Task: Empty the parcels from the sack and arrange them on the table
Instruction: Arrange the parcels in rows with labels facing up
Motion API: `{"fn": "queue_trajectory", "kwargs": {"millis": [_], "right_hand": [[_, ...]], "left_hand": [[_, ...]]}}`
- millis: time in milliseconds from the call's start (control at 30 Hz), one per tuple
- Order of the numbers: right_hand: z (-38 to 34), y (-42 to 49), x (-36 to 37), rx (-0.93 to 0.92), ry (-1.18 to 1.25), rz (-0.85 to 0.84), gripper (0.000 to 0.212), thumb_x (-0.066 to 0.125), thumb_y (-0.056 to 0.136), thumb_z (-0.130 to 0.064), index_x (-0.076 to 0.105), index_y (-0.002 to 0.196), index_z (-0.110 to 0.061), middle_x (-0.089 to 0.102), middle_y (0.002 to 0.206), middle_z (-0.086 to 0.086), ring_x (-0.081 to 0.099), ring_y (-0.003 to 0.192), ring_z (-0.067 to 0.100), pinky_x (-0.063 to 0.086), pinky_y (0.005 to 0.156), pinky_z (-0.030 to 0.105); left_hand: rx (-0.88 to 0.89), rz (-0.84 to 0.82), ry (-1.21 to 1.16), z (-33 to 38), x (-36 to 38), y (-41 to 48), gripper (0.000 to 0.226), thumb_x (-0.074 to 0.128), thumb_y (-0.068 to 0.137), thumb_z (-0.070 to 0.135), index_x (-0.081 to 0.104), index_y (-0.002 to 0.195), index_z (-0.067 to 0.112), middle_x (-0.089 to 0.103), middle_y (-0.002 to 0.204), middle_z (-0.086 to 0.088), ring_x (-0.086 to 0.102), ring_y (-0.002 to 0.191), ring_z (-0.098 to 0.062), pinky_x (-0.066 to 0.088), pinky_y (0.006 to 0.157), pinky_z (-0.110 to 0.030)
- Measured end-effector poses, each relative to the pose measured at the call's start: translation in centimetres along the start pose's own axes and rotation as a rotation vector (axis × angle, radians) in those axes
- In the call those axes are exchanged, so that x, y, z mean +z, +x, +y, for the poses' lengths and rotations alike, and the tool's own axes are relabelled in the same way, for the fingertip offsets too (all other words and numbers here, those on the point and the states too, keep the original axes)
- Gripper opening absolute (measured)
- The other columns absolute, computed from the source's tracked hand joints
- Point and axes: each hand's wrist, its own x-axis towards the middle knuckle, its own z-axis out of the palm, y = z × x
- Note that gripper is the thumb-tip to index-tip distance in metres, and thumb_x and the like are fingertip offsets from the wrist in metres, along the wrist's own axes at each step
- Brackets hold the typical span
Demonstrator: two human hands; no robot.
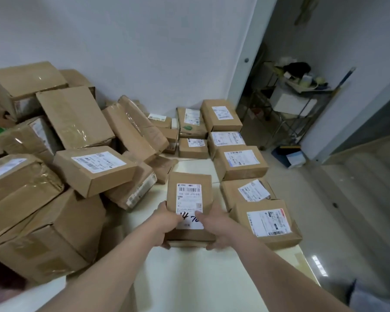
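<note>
A brown cardboard parcel (190, 194) with a white barcode label and handwritten digits is held over the pale table (189, 278), near its middle. My left hand (167, 224) grips its near left edge, thumb on the label. Gripping the near right edge is my right hand (216, 228), thumb also on top. A row of labelled parcels (240, 162) lies flat along the table's right side, label up. On the left, larger boxes (77, 167) lie heaped and tilted. No sack is in view.
A white wall backs the table. To the right the table edge (306, 262) drops to a tiled floor, with a doorway and a wire rack (291, 104) holding clutter beyond. Bare tabletop shows in front of me.
</note>
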Motion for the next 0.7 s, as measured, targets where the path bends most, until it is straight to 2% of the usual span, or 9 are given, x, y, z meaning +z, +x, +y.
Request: {"fn": "queue_trajectory", "kwargs": {"millis": [67, 133, 233, 300, 367, 433, 533, 600, 700], "right_hand": [[-1.2, 1.7, -1.0, -0.108, -0.037, 0.159, 0.047, 0.056, 0.092, -0.035, 0.036, 0.133, -0.025, 0.05, 0.132, -0.004, 0.051, 0.114, 0.024, 0.056, 0.084, 0.048], [-2.7, 3.4, -2.2, -0.178, -0.08, 0.251, 0.055, 0.056, 0.089, -0.035, 0.033, 0.136, -0.019, 0.048, 0.136, 0.0, 0.052, 0.118, 0.027, 0.05, 0.096, 0.048], [-4.4, 5.7, -3.9, -0.218, -0.252, 0.266, 0.07, 0.052, 0.091, -0.035, 0.016, 0.147, -0.013, 0.035, 0.146, 0.009, 0.042, 0.128, 0.032, 0.041, 0.104, 0.046], [-4.7, 7.1, -4.5, -0.229, -0.371, 0.245, 0.071, 0.05, 0.095, -0.031, 0.01, 0.15, -0.01, 0.029, 0.146, 0.015, 0.036, 0.131, 0.035, 0.036, 0.107, 0.042], [-4.5, 8.3, -4.7, -0.261, -0.509, 0.229, 0.064, 0.049, 0.096, -0.029, 0.016, 0.148, -0.011, 0.025, 0.144, 0.017, 0.035, 0.129, 0.036, 0.034, 0.106, 0.039], [-4.0, 9.2, -4.6, -0.334, -0.646, 0.247, 0.054, 0.048, 0.096, -0.027, 0.026, 0.142, -0.009, 0.023, 0.143, 0.016, 0.031, 0.126, 0.035, 0.031, 0.107, 0.038], [-4.4, 10.3, -4.9, -0.421, -0.776, 0.39, 0.043, 0.046, 0.095, -0.026, 0.038, 0.132, -0.005, 0.03, 0.137, 0.017, 0.032, 0.121, 0.032, 0.029, 0.108, 0.035], [-5.0, 10.7, -5.3, -0.441, -0.801, 0.43, 0.043, 0.045, 0.095, -0.026, 0.04, 0.131, -0.003, 0.032, 0.136, 0.019, 0.032, 0.121, 0.033, 0.029, 0.108, 0.035], [-5.6, 10.6, -5.6, -0.431, -0.84, 0.412, 0.043, 0.044, 0.095, -0.025, 0.041, 0.132, -0.004, 0.029, 0.139, 0.018, 0.027, 0.127, 0.034, 0.027, 0.107, 0.034]], "left_hand": [[0.06, 0.036, -0.121, 2.1, 0.7, 0.9, 0.056, 0.058, 0.09, 0.01, 0.037, 0.138, 0.028, 0.051, 0.124, 0.005, 0.045, 0.11, -0.022, 0.053, 0.087, -0.05], [0.134, 0.086, -0.17, 4.2, 1.5, 2.3, 0.055, 0.053, 0.092, 0.008, 0.038, 0.141, 0.027, 0.054, 0.123, 0.004, 0.047, 0.107, -0.021, 0.051, 0.093, -0.048], [0.182, 0.177, -0.21, 6.7, 2.7, 4.7, 0.052, 0.052, 0.092, 0.01, 0.04, 0.14, 0.028, 0.057, 0.121, 0.005, 0.053, 0.104, -0.021, 0.057, 0.08, -0.043], [0.183, 0.2, -0.24, 7.3, 3.5, 6.5, 0.039, 0.051, 0.094, 0.013, 0.047, 0.13, 0.028, 0.061, 0.112, 0.006, 0.056, 0.097, -0.019, 0.057, 0.081, -0.041], [0.156, 0.211, -0.292, 7.3, 4.6, 8.0, 0.028, 0.051, 0.095, 0.013, 0.048, 0.117, 0.029, 0.062, 0.097, 0.007, 0.056, 0.084, -0.017, 0.054, 0.077, -0.035], [0.147, 0.251, -0.314, 7.2, 5.5, 9.2, 0.03, 0.047, 0.093, 0.009, 0.051, 0.118, 0.026, 0.063, 0.096, 0.005, 0.056, 0.076, -0.018, 0.05, 0.067, -0.032], [0.159, 0.314, -0.324, 7.4, 6.2, 10.6, 0.038, 0.043, 0.092, 0.009, 0.053, 0.125, 0.025, 0.066, 0.101, 0.006, 0.062, 0.083, -0.022, 0.05, 0.065, -0.032], [0.156, 0.318, -0.305, 7.6, 6.2, 10.9, 0.043, 0.044, 0.093, 0.008, 0.051, 0.131, 0.024, 0.065, 0.104, 0.008, 0.061, 0.088, -0.023, 0.048, 0.07, -0.031], [0.113, 0.429, -0.017, 7.7, 5.9, 10.5, 0.049, 0.047, 0.093, 0.016, 0.044, 0.141, 0.023, 0.054, 0.132, -0.002, 0.056, 0.109, -0.027, 0.05, 0.087, -0.034]]}}
